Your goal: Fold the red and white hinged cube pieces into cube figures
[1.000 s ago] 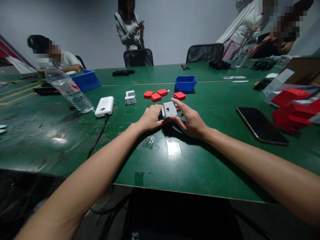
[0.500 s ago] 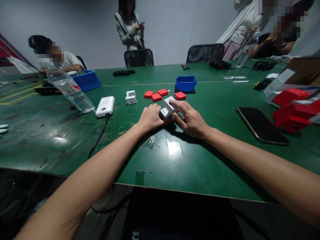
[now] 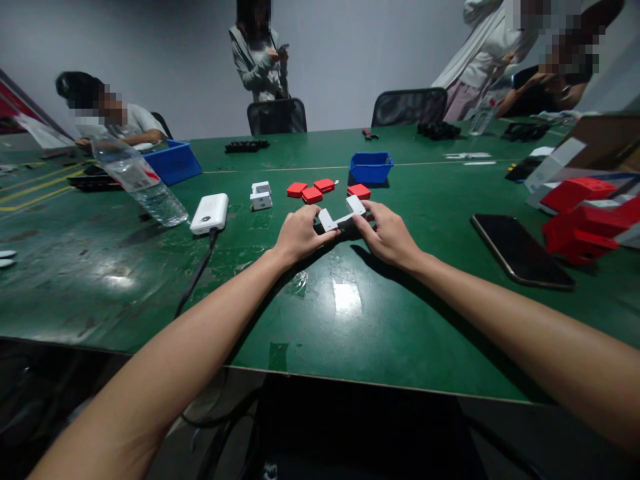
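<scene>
Both my hands meet over the green table (image 3: 350, 320) around a small white plastic housing (image 3: 341, 215) with a dark part under it. My left hand (image 3: 299, 235) is curled shut on its left end. My right hand (image 3: 387, 233) pinches its right end with bent fingers. The white piece is tilted, its flat faces turned up. Just beyond my hands lie several red square blocks (image 3: 313, 192) and another white housing (image 3: 261, 195).
A white power bank (image 3: 210, 213) with a black cable and a water bottle (image 3: 134, 178) lie left. Blue bins (image 3: 371, 166) stand farther back. A black phone (image 3: 520, 249) and red and white parts (image 3: 585, 213) sit right. Other people sit or stand round the table's far side.
The white housing has been turned over between my hands, from showing a square face to lying tilted and open. My right hand shifted from covering it to pinching its right end.
</scene>
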